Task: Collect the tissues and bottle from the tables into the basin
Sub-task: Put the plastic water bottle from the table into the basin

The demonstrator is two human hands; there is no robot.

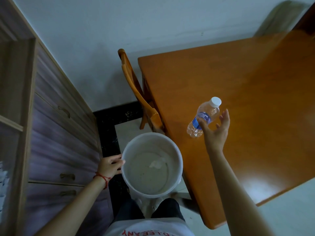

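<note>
A clear plastic bottle (203,117) with a white cap and blue label stands on the orange wooden table (247,92), near its left edge. My right hand (215,129) is open just right of and below the bottle, thumb close to the label, fingers spread around it without closing. My left hand (109,166) grips the left rim of a white basin (179,160), held low beside the table. A crumpled white tissue (156,164) lies inside the basin.
A wooden chair (134,86) is tucked in at the table's left side. A cabinet with drawers (56,133) lines the left wall. My legs (150,212) are below the basin.
</note>
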